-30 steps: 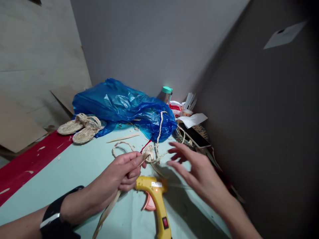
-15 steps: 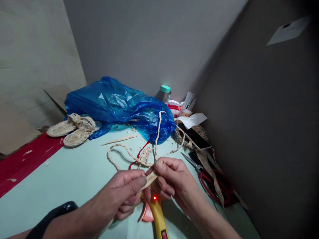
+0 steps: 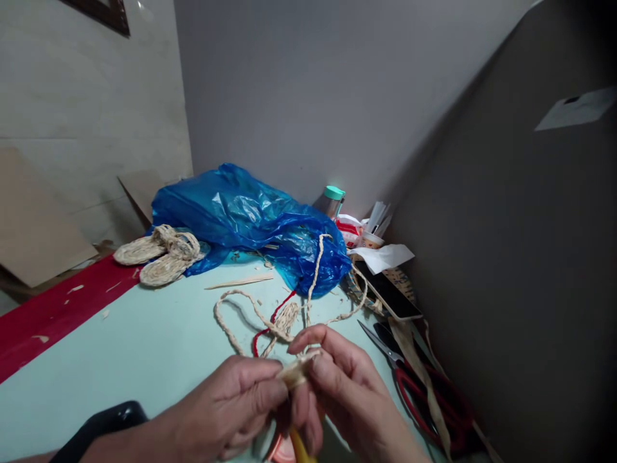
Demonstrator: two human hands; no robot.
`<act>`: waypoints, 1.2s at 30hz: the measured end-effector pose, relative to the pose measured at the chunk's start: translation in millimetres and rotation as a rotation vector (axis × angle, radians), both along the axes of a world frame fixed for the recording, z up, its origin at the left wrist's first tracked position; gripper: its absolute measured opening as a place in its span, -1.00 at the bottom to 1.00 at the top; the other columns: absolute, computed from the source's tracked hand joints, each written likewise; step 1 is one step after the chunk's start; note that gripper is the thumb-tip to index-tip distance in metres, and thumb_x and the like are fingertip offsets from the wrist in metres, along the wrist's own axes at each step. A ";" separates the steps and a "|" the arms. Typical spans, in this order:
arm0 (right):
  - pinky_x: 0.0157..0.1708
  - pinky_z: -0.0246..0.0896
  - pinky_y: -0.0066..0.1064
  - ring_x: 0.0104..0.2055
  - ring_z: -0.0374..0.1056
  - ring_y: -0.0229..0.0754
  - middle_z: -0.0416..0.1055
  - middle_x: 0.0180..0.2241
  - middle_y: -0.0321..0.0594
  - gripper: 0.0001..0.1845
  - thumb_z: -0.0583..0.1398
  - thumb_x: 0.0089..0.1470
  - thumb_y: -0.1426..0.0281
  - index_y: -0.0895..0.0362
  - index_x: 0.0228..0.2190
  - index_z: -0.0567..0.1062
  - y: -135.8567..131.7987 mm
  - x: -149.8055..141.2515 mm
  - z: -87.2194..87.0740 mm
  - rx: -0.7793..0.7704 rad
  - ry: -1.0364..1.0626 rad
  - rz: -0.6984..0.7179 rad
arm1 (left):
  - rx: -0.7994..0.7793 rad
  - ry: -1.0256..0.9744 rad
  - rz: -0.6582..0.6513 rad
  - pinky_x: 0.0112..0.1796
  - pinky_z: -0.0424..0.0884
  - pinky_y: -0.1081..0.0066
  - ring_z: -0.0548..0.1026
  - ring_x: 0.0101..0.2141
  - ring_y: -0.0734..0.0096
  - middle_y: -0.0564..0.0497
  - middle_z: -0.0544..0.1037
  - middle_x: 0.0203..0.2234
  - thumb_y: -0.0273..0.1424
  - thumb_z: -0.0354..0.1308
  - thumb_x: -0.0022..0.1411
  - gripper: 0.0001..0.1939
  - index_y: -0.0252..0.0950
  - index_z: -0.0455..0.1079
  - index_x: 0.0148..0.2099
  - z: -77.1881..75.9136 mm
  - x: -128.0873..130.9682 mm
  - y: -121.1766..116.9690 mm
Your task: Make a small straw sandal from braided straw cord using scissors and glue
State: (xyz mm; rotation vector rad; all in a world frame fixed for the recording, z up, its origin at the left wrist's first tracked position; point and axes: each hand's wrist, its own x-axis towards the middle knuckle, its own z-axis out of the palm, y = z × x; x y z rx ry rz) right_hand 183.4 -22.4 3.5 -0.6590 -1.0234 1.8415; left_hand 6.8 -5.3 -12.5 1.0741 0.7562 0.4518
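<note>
My left hand (image 3: 241,402) pinches one end of a pale, flat strip of dried plant fibre (image 3: 295,373) between thumb and forefinger. Close beside it, my right hand (image 3: 347,389) holds the other end between thumb and fingers, its forefinger lifted and curved over. A braided straw cord (image 3: 243,294) loops across the table just beyond my fingers. Near it lie a straw tassel-like bundle (image 3: 286,318) and a red cord (image 3: 276,314). Under my hands a yellow tool (image 3: 303,448) and an orange-red piece (image 3: 282,449) are mostly hidden.
A blue plastic bag (image 3: 241,206) lies at the back, with small woven straw sandals (image 3: 166,267) left of it. Red-handled scissors (image 3: 409,392), a phone (image 3: 393,292), a white paper (image 3: 383,257) and a green-lidded bottle (image 3: 332,200) are at the right. A partition (image 3: 506,257) closes that side.
The camera view has shifted, so the scene sits further right and lower. My right forefinger has lifted off the strip, and both hands are lower, covering more of the yellow tool.
</note>
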 end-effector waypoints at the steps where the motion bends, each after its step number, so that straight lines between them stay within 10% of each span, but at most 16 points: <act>1: -0.48 0.17 -0.56 -0.59 0.30 -0.39 0.45 -0.56 -0.30 -0.82 0.21 0.19 0.29 0.16 -0.25 0.44 1.1 1.2 1.6 0.031 -0.063 -0.026 | 0.003 0.002 -0.004 -0.68 -0.14 0.50 -0.05 -0.71 0.63 0.24 0.10 -0.73 0.12 0.11 0.15 -0.48 -0.30 0.37 -0.34 -2.9 0.1 1.5; 16: -0.45 0.07 -0.47 -0.48 0.15 -0.31 0.27 -0.56 -0.35 -0.69 0.22 0.12 0.20 0.14 -0.52 0.38 -1.6 -4.7 0.5 0.206 -0.557 -0.384 | 0.442 0.137 -0.038 -0.31 0.27 0.52 0.34 -0.43 0.48 0.07 0.47 -0.52 -0.18 -0.08 0.40 -0.58 -0.28 0.32 -0.46 -2.7 1.3 3.7; 21: -0.44 0.12 -0.49 -0.45 0.19 -0.30 0.27 -0.51 -0.37 -0.81 0.26 0.05 0.26 0.12 -0.42 0.42 -1.2 -6.9 3.2 0.203 -0.534 -0.280 | 0.401 0.135 -0.012 -0.32 0.31 0.51 0.33 -0.44 0.47 0.09 0.40 -0.51 -0.10 -0.07 0.36 -0.59 -0.27 0.30 -0.41 -1.2 3.0 0.8; 30: -0.43 0.13 -0.48 -0.48 0.24 -0.29 0.27 -0.55 -0.34 -0.77 0.13 0.20 0.37 0.11 -0.50 0.41 -4.9 -1.5 -3.5 0.685 -0.776 -0.434 | 0.332 0.124 -0.006 -0.27 0.35 0.46 0.34 -0.41 0.41 0.05 0.42 -0.49 0.09 -0.04 0.26 -0.50 -0.23 0.38 -0.39 -4.7 1.2 -6.9; 36: -0.57 -0.03 -0.44 -0.59 0.09 -0.32 0.22 -0.64 -0.34 -0.65 0.23 0.10 0.14 0.11 -0.57 0.48 -6.0 -3.0 -1.4 0.277 -0.530 -0.422 | 0.382 0.157 -0.044 -0.36 0.34 0.46 0.32 -0.42 0.38 0.02 0.43 -0.46 0.02 -0.01 0.29 -0.56 -0.19 0.47 -0.30 -10.6 -8.5 -5.6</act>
